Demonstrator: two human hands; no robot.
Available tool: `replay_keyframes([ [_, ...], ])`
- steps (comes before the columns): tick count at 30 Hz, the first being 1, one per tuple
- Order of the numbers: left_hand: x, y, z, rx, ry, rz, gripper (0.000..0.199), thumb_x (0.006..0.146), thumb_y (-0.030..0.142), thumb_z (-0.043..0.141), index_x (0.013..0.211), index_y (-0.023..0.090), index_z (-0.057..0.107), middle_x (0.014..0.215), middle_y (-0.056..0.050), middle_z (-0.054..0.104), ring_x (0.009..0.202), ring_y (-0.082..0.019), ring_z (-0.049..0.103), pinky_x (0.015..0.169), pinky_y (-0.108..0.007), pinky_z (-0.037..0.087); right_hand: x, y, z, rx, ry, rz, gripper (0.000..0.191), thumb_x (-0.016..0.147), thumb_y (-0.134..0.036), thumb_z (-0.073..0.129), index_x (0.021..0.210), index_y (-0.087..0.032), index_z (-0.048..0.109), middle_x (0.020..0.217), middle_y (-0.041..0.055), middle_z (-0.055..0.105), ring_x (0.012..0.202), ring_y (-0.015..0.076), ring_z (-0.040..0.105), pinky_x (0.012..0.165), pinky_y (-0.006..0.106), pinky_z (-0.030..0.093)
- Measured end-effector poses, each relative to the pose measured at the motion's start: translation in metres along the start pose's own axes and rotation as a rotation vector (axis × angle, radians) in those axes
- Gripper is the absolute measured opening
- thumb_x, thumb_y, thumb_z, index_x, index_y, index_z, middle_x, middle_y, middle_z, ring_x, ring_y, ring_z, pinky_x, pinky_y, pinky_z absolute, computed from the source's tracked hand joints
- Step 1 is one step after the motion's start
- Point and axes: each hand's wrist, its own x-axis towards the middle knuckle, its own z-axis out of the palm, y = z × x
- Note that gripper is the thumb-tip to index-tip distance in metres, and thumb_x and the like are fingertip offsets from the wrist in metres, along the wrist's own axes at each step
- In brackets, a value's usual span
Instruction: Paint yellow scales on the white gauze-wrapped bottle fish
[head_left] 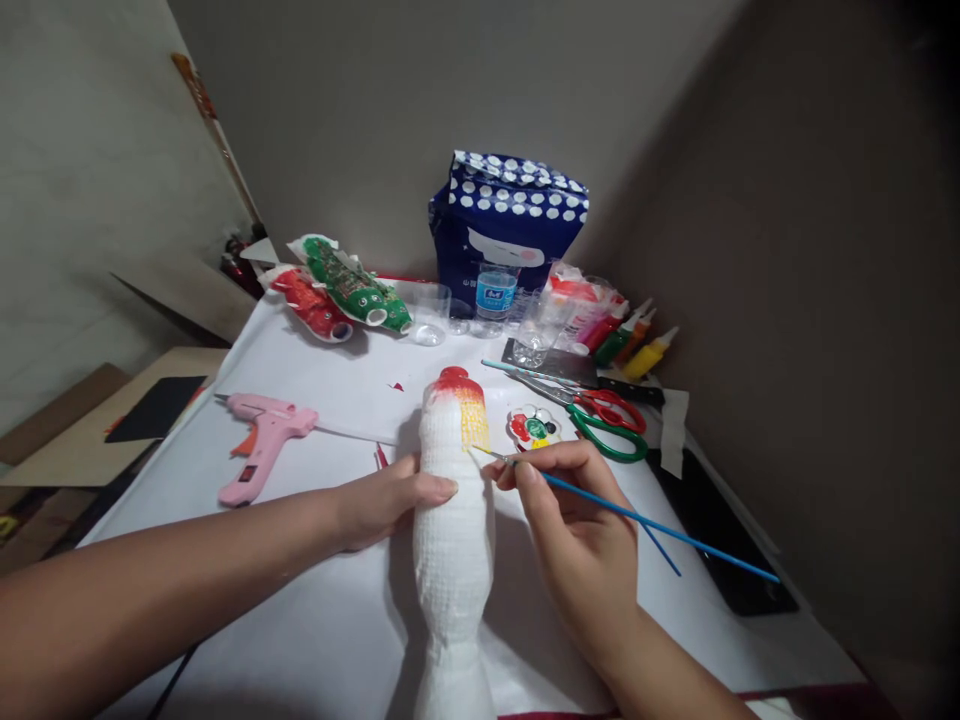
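My left hand (394,497) is wrapped around the left side of a white, gauze-covered bottle shape (456,560), thumb on top. Its neck is red, and a yellow patch runs below the red on the right. In my right hand (574,520) a blue paintbrush (660,522) is pinched, its yellow-loaded tip at the lower edge of the yellow patch. A second blue handle (660,550) shows behind that hand; whether it is held or lying down I cannot tell. Just beyond, a flower-shaped paint palette (534,428) holds red, green, yellow and dark paint.
Left lies a pink glue gun (262,440). Red (311,305) and green (352,285) fish shapes sit at the back, near clear cups (430,315) and a blue bag (510,215). At right are scissors (607,435), paint bottles (649,355) and a black phone-like slab (720,540).
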Motion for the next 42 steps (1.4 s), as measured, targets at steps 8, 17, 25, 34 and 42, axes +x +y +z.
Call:
replay_keyframes([
  [8,0.0012,-0.0004,0.0005,0.011,0.009,0.008,0.066,0.076,0.051,0.077,0.126,0.012,0.061,0.106,-0.013,0.072,0.093,-0.028,0.066,0.08,-0.035,0.051,-0.0014,0.0016,-0.0022,-0.072,-0.017,-0.001,0.01,0.093,-0.017,0.063,0.087,-0.025,0.064,0.08,-0.0014,0.075,0.077,0.0158,0.075,0.073,0.029,0.059],
  [17,0.0016,-0.0015,-0.001,0.065,0.05,0.021,0.066,0.079,0.051,0.075,0.131,0.013,0.058,0.11,-0.013,0.072,0.099,-0.03,0.066,0.084,-0.038,0.051,-0.0007,0.0008,-0.0027,-0.103,-0.016,0.004,0.008,0.093,-0.018,0.063,0.088,-0.024,0.064,0.08,-0.0003,0.074,0.079,0.0177,0.075,0.073,0.031,0.058],
  [25,0.0008,-0.0006,0.0009,0.076,0.052,0.028,0.068,0.084,0.055,0.073,0.135,0.014,0.055,0.12,-0.015,0.069,0.109,-0.033,0.064,0.092,-0.041,0.05,-0.0009,0.0044,-0.0051,-0.135,-0.026,-0.029,0.01,0.093,-0.017,0.062,0.088,-0.025,0.064,0.08,-0.0021,0.074,0.079,0.0168,0.076,0.072,0.029,0.058],
  [34,0.0022,0.003,0.0045,0.067,0.016,0.033,0.073,0.081,0.061,0.074,0.134,0.013,0.057,0.121,-0.018,0.069,0.106,-0.034,0.066,0.095,-0.046,0.05,-0.0016,-0.0012,-0.0027,-0.152,0.01,0.014,0.007,0.091,-0.021,0.064,0.085,-0.025,0.064,0.077,-0.0007,0.075,0.077,0.0193,0.076,0.069,0.031,0.057],
  [42,0.0028,0.0037,0.0058,0.08,0.014,0.036,0.074,0.079,0.06,0.076,0.132,0.013,0.058,0.122,-0.018,0.069,0.11,-0.036,0.066,0.098,-0.049,0.049,-0.0007,0.0016,-0.0058,-0.129,0.007,-0.002,0.01,0.092,-0.018,0.063,0.084,-0.024,0.063,0.077,-0.0007,0.075,0.077,0.0172,0.076,0.068,0.027,0.06],
])
